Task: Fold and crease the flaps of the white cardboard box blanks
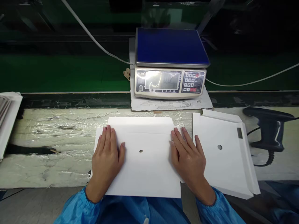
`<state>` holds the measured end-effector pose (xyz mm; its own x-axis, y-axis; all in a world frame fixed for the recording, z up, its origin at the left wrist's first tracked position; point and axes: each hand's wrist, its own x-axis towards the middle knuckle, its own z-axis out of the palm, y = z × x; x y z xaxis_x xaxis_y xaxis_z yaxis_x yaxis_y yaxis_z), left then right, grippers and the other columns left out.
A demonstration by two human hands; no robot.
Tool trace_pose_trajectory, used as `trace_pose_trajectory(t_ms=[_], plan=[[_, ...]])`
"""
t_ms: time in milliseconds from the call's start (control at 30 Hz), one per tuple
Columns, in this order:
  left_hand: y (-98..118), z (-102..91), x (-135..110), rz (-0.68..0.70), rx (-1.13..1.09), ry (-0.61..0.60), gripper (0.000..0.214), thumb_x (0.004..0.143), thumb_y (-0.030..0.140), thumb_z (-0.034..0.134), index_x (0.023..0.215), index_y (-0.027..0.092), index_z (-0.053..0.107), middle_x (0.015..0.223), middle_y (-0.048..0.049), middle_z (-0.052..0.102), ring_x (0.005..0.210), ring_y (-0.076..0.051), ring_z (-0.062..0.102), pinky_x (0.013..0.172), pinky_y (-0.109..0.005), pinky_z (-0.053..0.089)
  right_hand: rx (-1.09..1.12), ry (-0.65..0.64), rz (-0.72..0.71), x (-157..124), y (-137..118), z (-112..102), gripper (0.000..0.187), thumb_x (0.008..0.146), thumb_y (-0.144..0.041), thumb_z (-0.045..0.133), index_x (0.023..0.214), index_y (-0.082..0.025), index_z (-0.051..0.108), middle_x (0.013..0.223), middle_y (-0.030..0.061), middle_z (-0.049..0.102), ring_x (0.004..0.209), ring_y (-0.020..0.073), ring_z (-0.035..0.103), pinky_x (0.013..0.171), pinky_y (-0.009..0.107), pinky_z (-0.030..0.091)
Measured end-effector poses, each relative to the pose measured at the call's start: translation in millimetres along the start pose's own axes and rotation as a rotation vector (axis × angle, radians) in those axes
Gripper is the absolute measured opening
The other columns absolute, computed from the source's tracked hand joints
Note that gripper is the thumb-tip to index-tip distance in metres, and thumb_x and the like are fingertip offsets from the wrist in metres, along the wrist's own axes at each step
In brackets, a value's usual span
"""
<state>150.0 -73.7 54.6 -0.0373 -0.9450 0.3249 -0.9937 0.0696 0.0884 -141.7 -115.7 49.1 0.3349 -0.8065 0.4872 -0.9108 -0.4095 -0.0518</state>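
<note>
A white cardboard sheet [144, 174] with a small hole near its middle and a crease along its far side lies on the bench in front of me. My left hand [106, 161] rests flat over its left edge, fingers stretched away from me and the thumb apart. On the right edge, my right hand [188, 157] is laid down with its fingers spread. Neither hand grips anything. Just right of that hand is a second white cardboard piece [221, 168], with folded side flaps, a round hole and a small dark rectangle.
Behind the sheet stands a weighing scale [170, 82] with a blue platform, on a white board [144, 105]. A black handheld scanner [268, 130] lies far right. White cardboard pieces [9, 121] are stacked at far left. A pale cable [93, 37] runs to the scale.
</note>
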Motion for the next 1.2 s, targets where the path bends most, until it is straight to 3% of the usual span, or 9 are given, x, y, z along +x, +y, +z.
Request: trace_pose_trajectory(t_ms=[100, 200, 267, 333, 433, 600, 833, 1033, 1200], plan=[[-6, -11.6, 18, 0.06, -0.005, -0.034, 0.058, 0.108, 0.028, 0.059, 0.162, 0.009, 0.045, 0.167, -0.0248, 0.048, 0.164, -0.041, 0.032, 0.114, -0.059, 0.061, 0.018, 0.014, -0.051, 13, -1, 0, 0.047, 0.1, -0.014, 0.071, 0.147, -0.013, 0.061, 0.144, 0.0136, 0.072, 0.142, 0.0325, 0.063, 0.126, 0.057, 0.043], [-10, -17.6, 46, 0.149, -0.044, -0.14, 0.046, 0.111, 0.026, 0.053, 0.155, 0.016, 0.056, 0.168, -0.0121, 0.05, 0.166, -0.039, 0.026, 0.105, -0.055, 0.067, 0.082, -0.039, -0.121, 36, 0, 4, 0.033, 0.105, -0.019, 0.066, 0.138, -0.013, 0.067, 0.14, 0.0111, 0.074, 0.131, 0.029, 0.068, 0.126, 0.055, 0.042], [-11, -14.5, 63, 0.217, -0.132, -0.214, 0.043, 0.112, 0.025, 0.051, 0.155, 0.022, 0.059, 0.165, -0.0039, 0.055, 0.164, -0.034, 0.034, 0.103, -0.05, 0.069, 0.122, -0.07, -0.156, 52, 1, 7, 0.027, 0.107, -0.021, 0.062, 0.132, -0.014, 0.072, 0.136, 0.009, 0.076, 0.123, 0.0274, 0.068, 0.118, 0.051, 0.048], [-11, -6.8, 74, 0.269, -0.23, -0.232, 0.041, 0.112, 0.027, 0.053, 0.152, 0.025, 0.062, 0.16, 0.0003, 0.06, 0.158, -0.029, 0.046, 0.112, -0.049, 0.065, 0.158, -0.108, -0.168, 65, 2, 11, 0.026, 0.108, -0.024, 0.061, 0.129, -0.016, 0.075, 0.131, 0.0088, 0.077, 0.116, 0.0278, 0.067, 0.102, 0.048, 0.053], [-11, 6.0, 79, 0.281, -0.298, -0.169, 0.039, 0.112, 0.031, 0.056, 0.149, 0.024, 0.067, 0.154, 0.0006, 0.065, 0.15, -0.025, 0.057, 0.123, -0.048, 0.058, 0.216, -0.189, -0.179, 76, 1, 15, 0.03, 0.107, -0.033, 0.064, 0.131, -0.019, 0.076, 0.128, 0.0113, 0.073, 0.115, 0.0295, 0.063, 0.087, 0.045, 0.051], [-14, 16.1, 76, 0.284, -0.328, -0.098, 0.043, 0.112, 0.034, 0.055, 0.151, 0.019, 0.064, 0.154, -0.003, 0.065, 0.147, -0.025, 0.06, 0.123, -0.047, 0.058, 0.309, -0.238, -0.166, 79, 0, 23, 0.031, 0.105, -0.034, 0.068, 0.132, -0.022, 0.076, 0.126, 0.0125, 0.068, 0.111, 0.0274, 0.061, 0.09, 0.044, 0.047], [-15, 20.5, 82, 0.36, -0.266, -0.064, 0.04, 0.112, 0.027, 0.053, 0.147, 0.015, 0.067, 0.155, -0.0089, 0.066, 0.145, -0.028, 0.062, 0.123, -0.046, 0.058, 0.464, -0.31, -0.085, 90, 0, 27, 0.033, 0.099, -0.026, 0.075, 0.13, -0.014, 0.071, 0.121, 0.0131, 0.066, 0.117, 0.0298, 0.058, 0.102, 0.048, 0.048], [-15, 28.3, 78, 0.404, -0.28, -0.004, 0.036, 0.112, 0.029, 0.055, 0.143, 0.016, 0.068, 0.156, -0.0095, 0.064, 0.145, -0.028, 0.063, 0.124, -0.05, 0.057, 0.548, -0.344, -0.064, 86, 0, 29, 0.029, 0.097, -0.021, 0.077, 0.125, -0.019, 0.068, 0.115, 0.0081, 0.068, 0.111, 0.0291, 0.055, 0.099, 0.049, 0.044], [-12, 28.2, 79, 0.416, -0.314, 0.027, 0.033, 0.11, 0.026, 0.059, 0.141, 0.016, 0.066, 0.153, -0.0081, 0.068, 0.144, -0.028, 0.064, 0.12, -0.051, 0.06, 0.534, -0.286, -0.084, 83, -1, 33, 0.03, 0.095, -0.016, 0.077, 0.121, -0.02, 0.063, 0.114, 0.0072, 0.065, 0.111, 0.0291, 0.054, 0.092, 0.045, 0.042]])
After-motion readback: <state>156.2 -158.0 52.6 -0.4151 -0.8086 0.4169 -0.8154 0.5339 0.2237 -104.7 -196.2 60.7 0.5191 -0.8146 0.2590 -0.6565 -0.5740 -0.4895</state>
